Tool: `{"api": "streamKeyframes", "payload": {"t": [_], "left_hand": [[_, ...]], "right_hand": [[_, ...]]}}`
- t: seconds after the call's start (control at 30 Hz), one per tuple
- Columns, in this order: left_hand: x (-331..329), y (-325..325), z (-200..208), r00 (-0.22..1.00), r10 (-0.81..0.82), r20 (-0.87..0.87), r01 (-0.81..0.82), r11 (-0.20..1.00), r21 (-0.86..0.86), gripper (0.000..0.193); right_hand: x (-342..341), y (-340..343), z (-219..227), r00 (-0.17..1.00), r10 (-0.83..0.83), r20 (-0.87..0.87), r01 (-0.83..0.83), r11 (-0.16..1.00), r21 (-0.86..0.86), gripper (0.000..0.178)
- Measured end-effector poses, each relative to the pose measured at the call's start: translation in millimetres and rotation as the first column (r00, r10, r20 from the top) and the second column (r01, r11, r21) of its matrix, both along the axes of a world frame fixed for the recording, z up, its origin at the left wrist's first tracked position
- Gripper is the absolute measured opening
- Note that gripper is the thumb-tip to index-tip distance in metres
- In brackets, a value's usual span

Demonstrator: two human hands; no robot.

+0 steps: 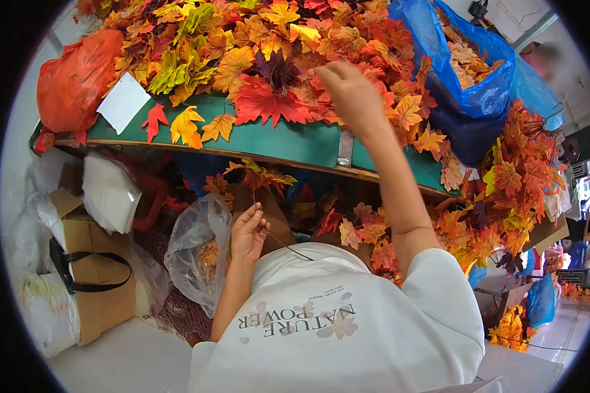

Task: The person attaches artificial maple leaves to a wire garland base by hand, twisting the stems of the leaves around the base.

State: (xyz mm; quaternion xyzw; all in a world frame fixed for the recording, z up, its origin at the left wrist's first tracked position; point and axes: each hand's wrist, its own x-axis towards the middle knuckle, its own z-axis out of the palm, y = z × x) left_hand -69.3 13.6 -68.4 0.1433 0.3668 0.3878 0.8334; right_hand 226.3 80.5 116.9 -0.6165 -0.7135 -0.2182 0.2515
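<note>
My left hand is pinched closed on the thin brown stem of an artificial maple leaf spray. Its orange and yellow leaves stand above my fingers, just under the table's front edge, and the stem's lower end trails across my white shirt. Stretched over the table, my right hand is above a big heap of red and orange fabric maple leaves. Its fingers bend downward and their tips are mostly hidden, so a grip does not show. Left of it lie a large red leaf and a dark purple leaf bunch.
The green tabletop carries a red plastic bag, a white card and a blue bag of leaves. Below are a clear plastic bag and a brown carton. Leaf garlands hang at the right.
</note>
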Motion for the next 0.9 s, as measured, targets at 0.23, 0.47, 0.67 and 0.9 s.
{"api": "streamKeyframes", "payload": {"t": [0.23,0.47,0.67,0.9], "left_hand": [[12,0,1,0.998,-0.050,0.031,0.050,0.999,0.017,0.019],[16,1,11,0.998,-0.048,0.033,0.047,0.998,0.041,0.018],[19,0,22,0.994,-0.093,0.051,0.091,0.994,0.056,0.017],[15,-4,26,0.995,-0.089,0.035,0.087,0.995,0.040,0.016]], "right_hand": [[67,-7,-7,0.934,-0.132,0.333,0.146,0.989,-0.018,0.015],[91,0,19,0.977,-0.127,0.170,0.096,0.979,0.179,0.021],[107,12,30,0.988,-0.143,-0.063,0.148,0.984,0.094,0.013],[124,16,54,0.971,-0.149,-0.185,0.195,0.945,0.264,0.013]]}}
